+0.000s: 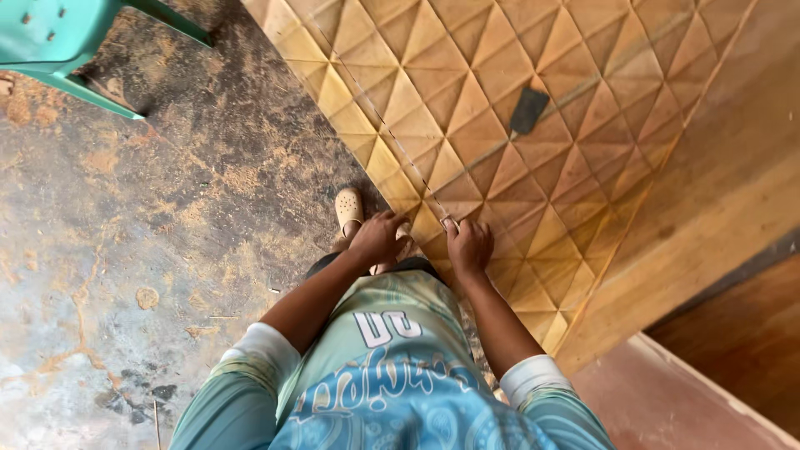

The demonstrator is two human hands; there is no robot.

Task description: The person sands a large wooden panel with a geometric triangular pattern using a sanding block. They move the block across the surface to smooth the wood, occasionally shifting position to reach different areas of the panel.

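Carved wooden panel [533, 125], faceted triangle relief, frame centre; right hand [469, 247] pinched small tool [448, 222] on it; left hand [377, 239] clenched alongside; dusty concrete floor [167, 225]

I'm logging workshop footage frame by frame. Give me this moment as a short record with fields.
setting: workshop floor strewn with sawdust
main piece: carved wooden panel with a raised triangle pattern
left hand: at the panel's near edge, fingers curled
right hand: pressed on the panel's near edge, pinching a small pale item; what it is cannot be told
on panel: dark flat piece lying apart from both hands
nearby: green plastic chair; pale clog
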